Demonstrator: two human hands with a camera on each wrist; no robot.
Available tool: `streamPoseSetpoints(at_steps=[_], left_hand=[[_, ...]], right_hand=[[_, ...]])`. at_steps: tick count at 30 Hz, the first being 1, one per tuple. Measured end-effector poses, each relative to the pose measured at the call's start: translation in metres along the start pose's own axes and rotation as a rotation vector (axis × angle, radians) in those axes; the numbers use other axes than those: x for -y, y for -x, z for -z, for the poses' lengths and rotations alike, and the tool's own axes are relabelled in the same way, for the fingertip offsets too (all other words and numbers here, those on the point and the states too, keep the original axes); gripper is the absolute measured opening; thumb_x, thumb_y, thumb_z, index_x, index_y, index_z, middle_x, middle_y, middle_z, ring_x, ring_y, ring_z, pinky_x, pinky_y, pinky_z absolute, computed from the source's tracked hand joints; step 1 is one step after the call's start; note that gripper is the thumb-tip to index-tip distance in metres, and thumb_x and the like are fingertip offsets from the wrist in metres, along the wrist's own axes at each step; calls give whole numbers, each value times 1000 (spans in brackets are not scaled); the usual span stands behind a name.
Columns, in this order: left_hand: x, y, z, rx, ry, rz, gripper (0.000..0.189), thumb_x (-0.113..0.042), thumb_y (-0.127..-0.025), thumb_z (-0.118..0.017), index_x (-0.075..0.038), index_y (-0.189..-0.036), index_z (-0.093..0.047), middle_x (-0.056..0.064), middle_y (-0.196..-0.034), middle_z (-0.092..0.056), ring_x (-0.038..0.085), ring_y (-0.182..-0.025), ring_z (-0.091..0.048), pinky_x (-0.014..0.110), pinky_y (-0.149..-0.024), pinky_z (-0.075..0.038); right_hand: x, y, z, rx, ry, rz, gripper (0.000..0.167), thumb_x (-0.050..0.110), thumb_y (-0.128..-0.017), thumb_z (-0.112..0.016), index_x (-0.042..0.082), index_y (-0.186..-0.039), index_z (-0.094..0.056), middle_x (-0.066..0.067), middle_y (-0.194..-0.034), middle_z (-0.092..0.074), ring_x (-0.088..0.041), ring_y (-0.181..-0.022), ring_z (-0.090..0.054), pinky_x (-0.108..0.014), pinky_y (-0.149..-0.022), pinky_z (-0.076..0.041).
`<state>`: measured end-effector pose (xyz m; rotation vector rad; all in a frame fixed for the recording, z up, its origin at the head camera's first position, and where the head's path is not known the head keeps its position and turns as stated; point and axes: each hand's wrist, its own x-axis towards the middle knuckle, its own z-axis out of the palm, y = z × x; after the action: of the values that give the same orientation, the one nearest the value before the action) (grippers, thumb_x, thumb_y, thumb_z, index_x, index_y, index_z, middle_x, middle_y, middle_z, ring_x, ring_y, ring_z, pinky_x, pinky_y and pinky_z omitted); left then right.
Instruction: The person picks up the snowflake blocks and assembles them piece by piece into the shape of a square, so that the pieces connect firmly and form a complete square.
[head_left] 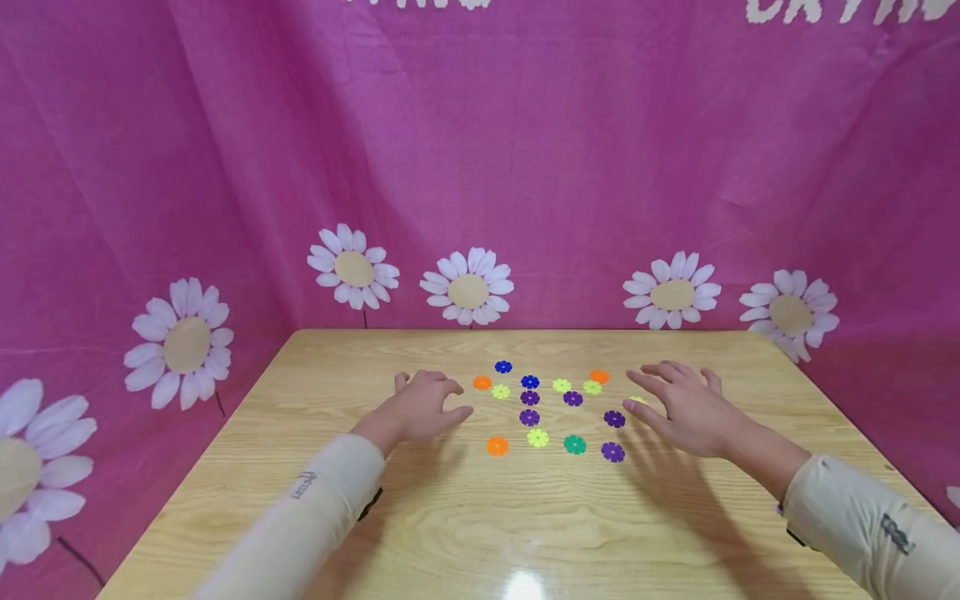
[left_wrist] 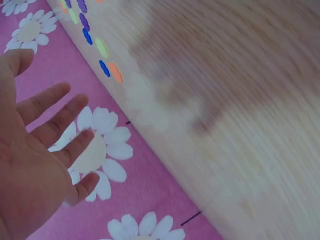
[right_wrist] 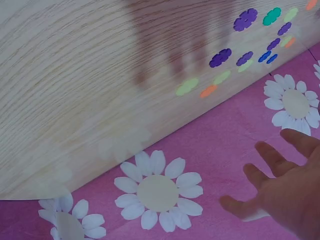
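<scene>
Several flat notched discs lie spread on the wooden table, among them a green disc [head_left: 575,444], a blue disc [head_left: 503,367], an orange disc [head_left: 497,447] and a purple disc [head_left: 612,452]. My left hand [head_left: 422,407] hovers to their left, fingers loosely spread, holding nothing. Over on the right side, my right hand [head_left: 686,407] is raised above the table with its fingers apart, partly covering a yellow disc [head_left: 638,401]. The left wrist view shows the left palm [left_wrist: 35,160] bare, and in the right wrist view the right hand [right_wrist: 290,185] is likewise without anything in it.
The wooden table [head_left: 480,525] carries the discs near its middle and far part. A pink cloth [head_left: 555,167] printed with white daisies hangs behind and beside it. Hand shadows fall on the tabletop.
</scene>
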<state>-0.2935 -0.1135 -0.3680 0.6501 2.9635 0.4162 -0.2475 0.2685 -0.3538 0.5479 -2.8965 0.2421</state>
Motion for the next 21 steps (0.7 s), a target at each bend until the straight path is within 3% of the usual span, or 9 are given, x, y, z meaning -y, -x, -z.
streamPoseSetpoints(at_steps=[4, 14, 21], left_hand=[[-5, -8, -7, 31, 46, -10, 46, -44, -97, -61, -11, -128, -66, 4, -126, -66, 28, -123, -51, 56, -99, -26], [-23, -22, -23, 155, 156, -11, 42, -40, -91, -72, -12, -122, -70, 2, -114, -70, 21, -110, -56, 59, -106, -24], [-29, -30, -32, 186, 187, -2, 38, -37, -87, -78, -13, -116, -73, -5, -93, -67, 14, -92, -56, 62, -109, -24]], right_hand=[[2, -1, -2, -12, 2, 19, 52, 47, -100, -55, 12, -139, -60, -17, -136, -59, -42, -132, -43, -76, -99, -20], [11, -3, -3, -7, -8, 49, 41, 39, -97, -62, 12, -127, -68, -12, -122, -65, -38, -121, -51, -68, -96, -24], [15, -2, -4, -22, -22, 69, 39, 39, -97, -62, 13, -126, -69, -9, -118, -64, -34, -115, -54, -65, -93, -25]])
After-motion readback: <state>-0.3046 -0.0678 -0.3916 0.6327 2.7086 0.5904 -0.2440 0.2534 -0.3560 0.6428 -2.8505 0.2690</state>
